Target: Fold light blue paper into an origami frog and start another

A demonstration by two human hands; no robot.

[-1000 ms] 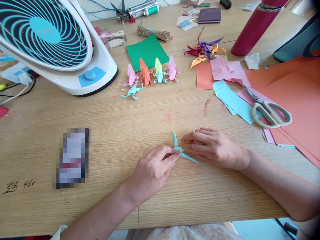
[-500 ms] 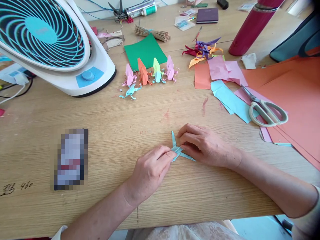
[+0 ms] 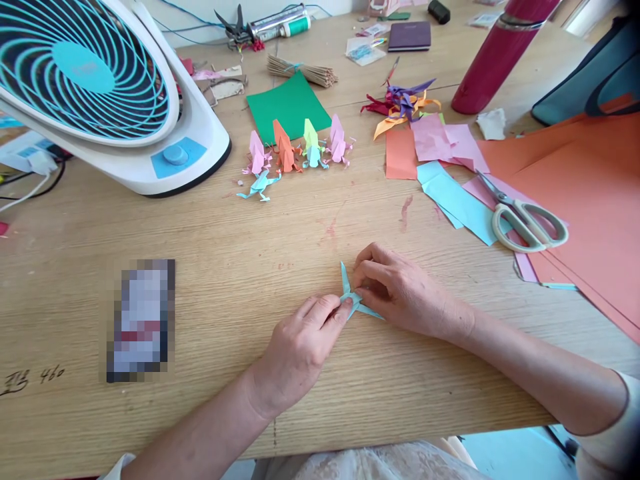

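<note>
Fingers (image 3: 323,309) bent, LH (image 3: 300,341) pinch on blue paper (image 3: 345,280), RH (image 3: 407,293) prob. too

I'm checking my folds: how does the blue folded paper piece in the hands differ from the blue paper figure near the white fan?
The blue folded paper piece is held in the left hand; the blue paper figure rests untouched on the wooden table. The piece's visible points are straight; the figure's limbs are bent. Both are light blue.
</note>
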